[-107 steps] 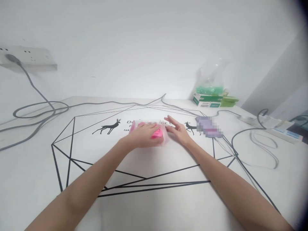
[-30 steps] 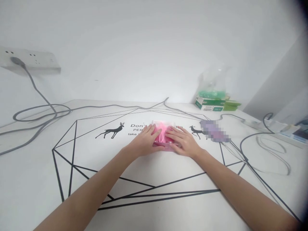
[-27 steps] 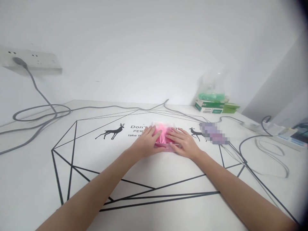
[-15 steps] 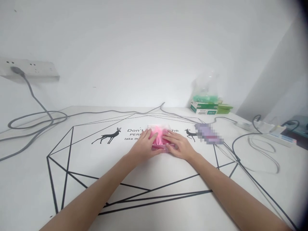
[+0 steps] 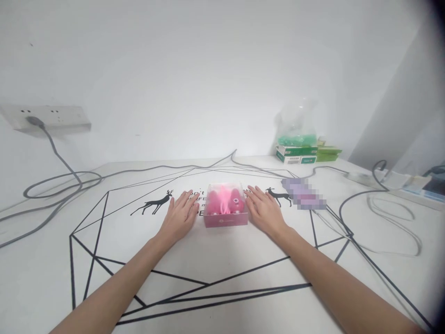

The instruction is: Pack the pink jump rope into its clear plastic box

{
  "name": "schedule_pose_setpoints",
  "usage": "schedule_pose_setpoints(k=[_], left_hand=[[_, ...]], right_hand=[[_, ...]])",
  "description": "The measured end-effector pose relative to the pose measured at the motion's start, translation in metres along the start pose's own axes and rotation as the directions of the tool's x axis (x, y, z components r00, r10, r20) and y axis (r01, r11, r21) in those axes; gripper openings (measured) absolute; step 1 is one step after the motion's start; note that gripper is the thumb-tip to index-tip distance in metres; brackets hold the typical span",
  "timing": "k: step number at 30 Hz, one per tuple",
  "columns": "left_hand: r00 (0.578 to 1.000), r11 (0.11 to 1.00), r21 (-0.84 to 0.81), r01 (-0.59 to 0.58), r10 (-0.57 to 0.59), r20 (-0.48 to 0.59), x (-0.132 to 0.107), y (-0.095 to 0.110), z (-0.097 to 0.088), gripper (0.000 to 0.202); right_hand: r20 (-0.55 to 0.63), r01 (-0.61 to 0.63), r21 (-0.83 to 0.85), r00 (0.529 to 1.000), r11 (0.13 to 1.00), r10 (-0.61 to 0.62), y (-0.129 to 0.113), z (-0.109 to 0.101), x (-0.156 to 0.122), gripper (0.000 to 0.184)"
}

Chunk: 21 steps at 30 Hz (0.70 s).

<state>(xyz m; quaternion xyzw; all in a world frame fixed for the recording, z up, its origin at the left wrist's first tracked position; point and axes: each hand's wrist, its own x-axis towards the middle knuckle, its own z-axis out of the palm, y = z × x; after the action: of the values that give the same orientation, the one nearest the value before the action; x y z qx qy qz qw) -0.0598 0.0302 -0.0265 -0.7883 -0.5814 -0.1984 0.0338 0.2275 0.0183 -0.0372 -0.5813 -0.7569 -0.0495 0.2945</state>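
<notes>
A small clear-topped box (image 5: 225, 205) with a pink base and pink items inside sits on the white table (image 5: 215, 260), over the printed text between two deer figures. My left hand (image 5: 181, 215) lies flat on the table just left of the box, fingers stretched out, holding nothing. Just right of the box my right hand (image 5: 263, 211) rests flat in the same way, fingers apart. Neither hand touches the box.
A blurred purple object (image 5: 304, 194) lies right of my right hand. Green and white boxes (image 5: 301, 154) with a clear bag on top stand at the back right. Grey cables (image 5: 62, 183) loop from a wall socket strip (image 5: 48, 118); more cables (image 5: 378, 208) and a power strip lie at right.
Both hands were pressed on top of the pink box. They have come off it and moved apart to lie flat on the table on either side.
</notes>
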Motion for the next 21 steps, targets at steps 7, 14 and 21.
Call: schedule_pose_setpoints(k=[7,14,21], left_hand=[[0.994,0.990,0.108,-0.086,0.078,0.077,-0.003,-0.004,0.011,0.052],[0.986,0.992,0.085,-0.092,0.079,0.146,-0.002,-0.007,0.012,0.052],[0.982,0.997,0.058,-0.059,0.047,0.184,-0.001,-0.007,0.012,0.051]], right_hand=[[0.276,-0.097,-0.141,0.952,0.985,0.133,0.007,-0.001,0.000,0.046],[0.345,-0.078,-0.206,0.927,0.976,0.147,0.011,-0.004,-0.001,0.052],[0.375,-0.072,-0.194,0.916,0.978,0.142,0.011,-0.005,-0.001,0.053]])
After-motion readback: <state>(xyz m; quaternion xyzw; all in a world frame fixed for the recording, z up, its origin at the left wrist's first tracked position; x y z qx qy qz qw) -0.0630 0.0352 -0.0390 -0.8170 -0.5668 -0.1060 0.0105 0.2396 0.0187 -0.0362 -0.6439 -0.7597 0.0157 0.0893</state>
